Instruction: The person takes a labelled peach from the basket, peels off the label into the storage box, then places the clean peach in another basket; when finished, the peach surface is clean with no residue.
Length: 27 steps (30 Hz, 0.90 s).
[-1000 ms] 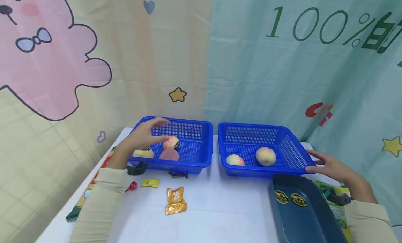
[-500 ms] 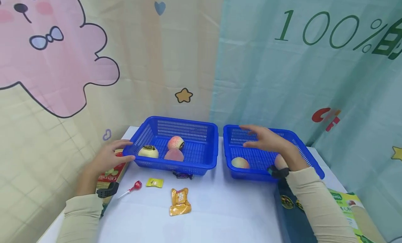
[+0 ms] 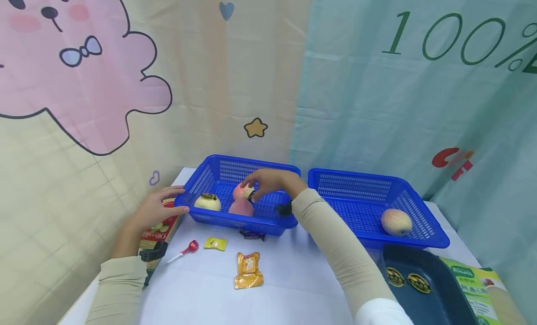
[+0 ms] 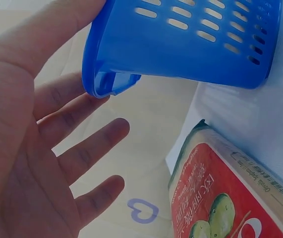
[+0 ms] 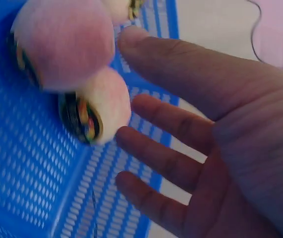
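I note the right hand [image 3: 272, 180], fingers apart over the left-side basket [image 3: 226, 221], nearer the speckled peach [image 3: 240, 193], which lies inside, just left of its palm. Left hand [image 3: 152, 210], fingers spread, rests at the rim.

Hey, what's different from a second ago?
The right hand went left, from the right basket to the peaches in the left basket. The left hand moved from above that basket to its left rim. Neither has lifted anything. The right sleeve now covers where another peach was. The left basket's three peaches and the gold-wrapped snack stayed put.
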Motion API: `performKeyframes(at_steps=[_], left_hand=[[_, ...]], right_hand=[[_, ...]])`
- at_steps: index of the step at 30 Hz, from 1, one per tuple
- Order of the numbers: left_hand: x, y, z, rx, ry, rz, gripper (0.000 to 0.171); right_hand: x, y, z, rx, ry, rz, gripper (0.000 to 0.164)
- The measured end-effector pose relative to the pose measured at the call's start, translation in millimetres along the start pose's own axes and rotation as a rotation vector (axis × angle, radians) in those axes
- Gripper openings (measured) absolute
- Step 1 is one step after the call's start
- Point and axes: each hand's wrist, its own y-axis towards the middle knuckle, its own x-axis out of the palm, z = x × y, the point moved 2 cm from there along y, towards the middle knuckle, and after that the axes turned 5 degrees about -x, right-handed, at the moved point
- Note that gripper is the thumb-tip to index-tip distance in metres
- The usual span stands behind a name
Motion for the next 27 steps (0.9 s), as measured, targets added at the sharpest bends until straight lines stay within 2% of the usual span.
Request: performKeyframes(at_steps=[4, 7, 9, 16, 23, 27], left_hand=[[0.8, -0.5, 3.1, -0.009, -0.008, -0.003, 0.077], [0.9, -0.9, 3.4, -0.007, -0.011, -0.005, 0.077], [1.0, -0.7, 2.7, -0.001, -0.013, -0.003, 0.076], [-0.5, -0.9, 3.1, 0.013, -0.029, 0.007, 0.077], [0.5, -1.4, 3.8, 0.003, -0.036, -0.001, 0.077], [0.7, -2.3, 3.1, -0.011, -0.057, -0.004, 0.077]], right_hand=[[14, 17, -11, 0.010, 0.015, -0.127, 0.053], [21, 23, -10, 0.066, -0.024, -0.166, 0.057], [24, 26, -7, 0.091, -0.041, -0.174, 0.058], [29, 31, -4, 0.065, 0.077, -0.162, 0.039], [32, 33, -4, 0.070, -0.037, -0.175, 0.045], [32, 35, -1, 0.060, -0.057, -0.164, 0.044]])
